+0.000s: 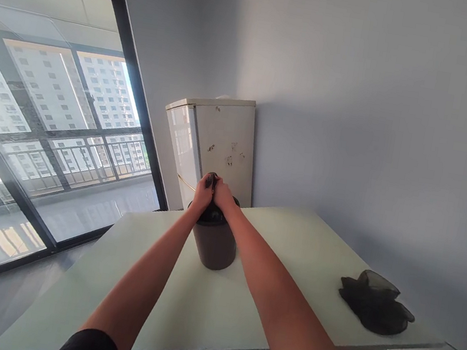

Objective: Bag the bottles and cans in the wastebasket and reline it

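A dark brown trash bin [213,246] stands upright on the pale green tabletop, lined with a black plastic bag [212,214]. Above the bin's mouth, my left hand [204,189] and my right hand [223,192] meet, closed around the gathered top of the bag. A small dark tuft of the plastic pokes up between the fingers. My forearms hide part of the bin's rim, and the inside of the bin cannot be seen.
A crumpled heap of black plastic bags [377,303] lies at the right of the table [292,250]. Behind the table stands a white refrigerator-like cabinet [226,138] against the grey wall. On the left, a dark-framed glass sliding door [136,75] faces a railed balcony.
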`<state>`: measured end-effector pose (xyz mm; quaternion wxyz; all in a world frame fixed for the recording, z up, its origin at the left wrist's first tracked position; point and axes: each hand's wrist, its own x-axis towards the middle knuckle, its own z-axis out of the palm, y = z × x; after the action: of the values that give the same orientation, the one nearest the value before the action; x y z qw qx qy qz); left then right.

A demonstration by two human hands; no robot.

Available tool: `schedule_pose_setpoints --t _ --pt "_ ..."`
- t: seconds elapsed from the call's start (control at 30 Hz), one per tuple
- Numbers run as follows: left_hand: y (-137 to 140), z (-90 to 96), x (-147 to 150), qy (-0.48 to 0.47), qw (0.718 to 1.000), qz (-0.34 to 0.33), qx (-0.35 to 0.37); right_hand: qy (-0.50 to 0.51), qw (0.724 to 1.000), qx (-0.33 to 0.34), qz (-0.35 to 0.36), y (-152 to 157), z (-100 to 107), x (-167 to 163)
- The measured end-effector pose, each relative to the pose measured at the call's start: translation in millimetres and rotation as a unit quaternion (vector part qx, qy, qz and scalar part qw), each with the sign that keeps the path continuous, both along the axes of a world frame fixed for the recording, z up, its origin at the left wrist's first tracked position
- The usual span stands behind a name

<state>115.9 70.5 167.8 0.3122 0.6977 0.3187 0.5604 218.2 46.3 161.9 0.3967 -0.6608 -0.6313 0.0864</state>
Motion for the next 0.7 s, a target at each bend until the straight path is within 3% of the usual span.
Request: schedule_pose_setpoints --t 0.23,0.43,0.7 --pt "16 -6.6 -7 0.018 0.988 0.135 -0.078 -0.018 0.998 0.049 0.039 -5 4 0" --pt "20 -13.0 -9 0.029 0.982 0.141 -0.122 -0.063 0.99 0.077 0.094 -13 8 2" --pt "25 -13.3 -12 -0.014 0.979 0.136 -0.154 -0.096 0.994 0.048 0.005 -23 10 -3"
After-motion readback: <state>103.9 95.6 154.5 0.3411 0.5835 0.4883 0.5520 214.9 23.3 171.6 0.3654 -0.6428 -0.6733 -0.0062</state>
